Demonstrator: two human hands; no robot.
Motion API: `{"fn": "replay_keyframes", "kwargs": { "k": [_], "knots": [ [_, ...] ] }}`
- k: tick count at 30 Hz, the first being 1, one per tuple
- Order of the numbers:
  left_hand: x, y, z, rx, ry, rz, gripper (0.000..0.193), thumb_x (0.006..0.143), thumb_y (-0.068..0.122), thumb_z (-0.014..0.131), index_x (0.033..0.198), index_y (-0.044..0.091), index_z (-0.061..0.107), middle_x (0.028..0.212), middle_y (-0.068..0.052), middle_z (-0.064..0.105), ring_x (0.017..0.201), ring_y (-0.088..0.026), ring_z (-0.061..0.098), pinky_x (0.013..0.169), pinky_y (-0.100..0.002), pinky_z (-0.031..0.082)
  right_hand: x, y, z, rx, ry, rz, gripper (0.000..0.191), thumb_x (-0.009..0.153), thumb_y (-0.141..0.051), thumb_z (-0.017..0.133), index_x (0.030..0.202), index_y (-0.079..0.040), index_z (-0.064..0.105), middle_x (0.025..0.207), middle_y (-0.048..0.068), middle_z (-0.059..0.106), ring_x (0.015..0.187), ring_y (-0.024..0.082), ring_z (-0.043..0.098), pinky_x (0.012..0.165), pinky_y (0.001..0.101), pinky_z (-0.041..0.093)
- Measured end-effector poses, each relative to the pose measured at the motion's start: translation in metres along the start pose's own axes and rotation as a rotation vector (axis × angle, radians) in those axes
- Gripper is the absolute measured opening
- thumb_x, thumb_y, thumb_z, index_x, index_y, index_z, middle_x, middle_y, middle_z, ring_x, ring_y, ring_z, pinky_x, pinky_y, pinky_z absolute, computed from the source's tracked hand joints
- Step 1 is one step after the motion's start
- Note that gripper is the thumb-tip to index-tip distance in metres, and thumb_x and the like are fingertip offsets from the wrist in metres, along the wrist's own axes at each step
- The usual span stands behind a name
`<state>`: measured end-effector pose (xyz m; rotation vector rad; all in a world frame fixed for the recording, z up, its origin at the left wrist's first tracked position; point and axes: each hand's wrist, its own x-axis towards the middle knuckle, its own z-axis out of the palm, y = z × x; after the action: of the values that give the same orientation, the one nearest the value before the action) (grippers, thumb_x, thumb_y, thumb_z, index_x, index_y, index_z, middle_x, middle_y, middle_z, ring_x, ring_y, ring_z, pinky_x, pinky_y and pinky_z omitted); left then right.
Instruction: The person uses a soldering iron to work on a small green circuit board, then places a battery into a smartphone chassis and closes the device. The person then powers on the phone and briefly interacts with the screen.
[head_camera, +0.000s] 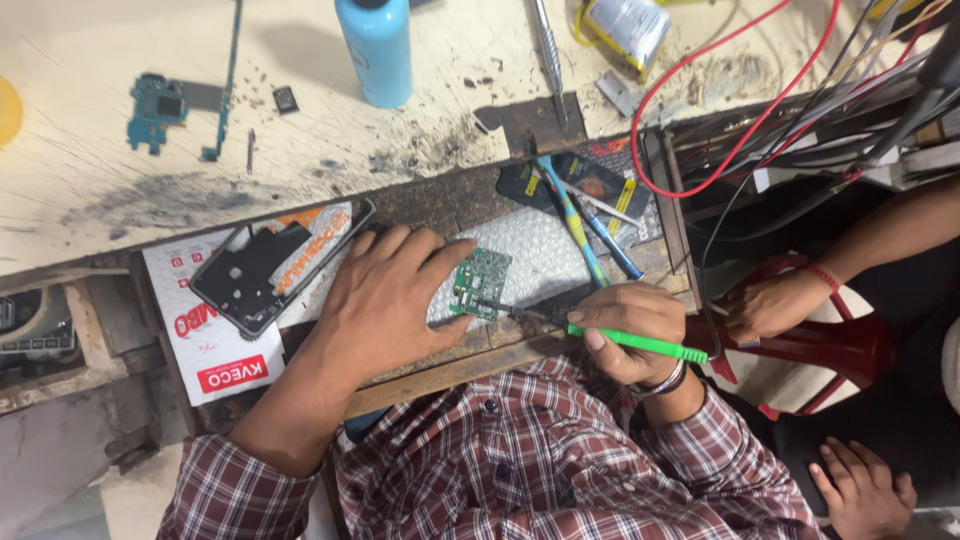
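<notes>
Where the worn wooden bench (470, 365) drops to a lower shelf, a small green circuit board (480, 283) is laid flat on a sheet of bubble wrap (535, 255), near the middle of the scene. It is judged to be light, thin and stiff, and fragile: its face is crowded with tiny parts, so it is best taken by its bare edges and never pressed on the components. The padding beneath it is soft, so the board may shift or tilt if it is pushed from one side.

The left hand (385, 300) is spread open and laid palm down, its fingertips resting on the bubble wrap at the left edge of the board; nothing is enclosed by it, and the board is only steadied. The right hand (630, 330) is closed around a green-handled tool (640, 343), which is held like a pen between thumb and fingers, with its thin dark tip (495, 305) brought to the near edge of the board. Whether the tip actually touches cannot be told.

To the left, an opened phone frame (265, 275) is seen on a printed white packet (215, 345). Farther off, a blue bottle (378, 50), a loose blue board (155, 108) and red wires (735, 130) are seen. At the right, another person's hand (770, 305) is rested by a red stool (830, 345).
</notes>
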<state>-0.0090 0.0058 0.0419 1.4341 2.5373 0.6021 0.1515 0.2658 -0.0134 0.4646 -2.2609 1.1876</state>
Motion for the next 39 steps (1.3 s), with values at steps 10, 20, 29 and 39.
{"fn": "replay_keyframes", "kwargs": {
  "k": [10, 20, 29, 39],
  "knots": [
    [0.0009, -0.0003, -0.0001, 0.003, -0.005, 0.004, 0.073, 0.067, 0.045, 0.085, 0.131, 0.014, 0.064, 0.102, -0.006, 0.061, 0.101, -0.027, 0.058, 0.092, -0.049, 0.043, 0.0007, 0.0006, 0.0006, 0.008, 0.012, -0.003, 0.016, 0.091, -0.016, 0.067, 0.088, -0.001, 0.072, 0.082, 0.012, 0.075, 0.071, 0.023, 0.077, 0.063, 0.0309, 0.061],
    [0.0009, -0.0014, 0.0019, 0.002, -0.017, 0.003, 0.075, 0.067, 0.045, 0.085, 0.132, 0.013, 0.063, 0.103, -0.007, 0.061, 0.103, -0.027, 0.058, 0.092, -0.049, 0.043, -0.0024, 0.0057, 0.0022, 0.018, 0.023, -0.025, 0.017, 0.092, -0.015, 0.067, 0.087, 0.0, 0.071, 0.081, 0.012, 0.075, 0.071, 0.022, 0.077, 0.062, 0.0299, 0.061],
    [0.0023, -0.0006, 0.001, 0.003, -0.04, -0.009, 0.075, 0.068, 0.046, 0.085, 0.132, 0.014, 0.063, 0.102, -0.006, 0.061, 0.103, -0.027, 0.058, 0.093, -0.05, 0.043, -0.0045, 0.0049, 0.001, -0.012, 0.025, 0.003, 0.017, 0.091, -0.016, 0.066, 0.086, -0.001, 0.072, 0.082, 0.012, 0.075, 0.071, 0.023, 0.076, 0.063, 0.0307, 0.06],
    [0.0018, -0.0017, 0.003, 0.012, -0.043, -0.004, 0.075, 0.068, 0.046, 0.084, 0.133, 0.014, 0.063, 0.104, -0.006, 0.06, 0.103, -0.026, 0.058, 0.094, -0.05, 0.042, -0.0057, 0.0062, 0.0021, -0.012, 0.031, -0.008, 0.017, 0.091, -0.016, 0.066, 0.085, -0.001, 0.072, 0.081, 0.011, 0.076, 0.071, 0.022, 0.077, 0.063, 0.0302, 0.061]
  ]
}}
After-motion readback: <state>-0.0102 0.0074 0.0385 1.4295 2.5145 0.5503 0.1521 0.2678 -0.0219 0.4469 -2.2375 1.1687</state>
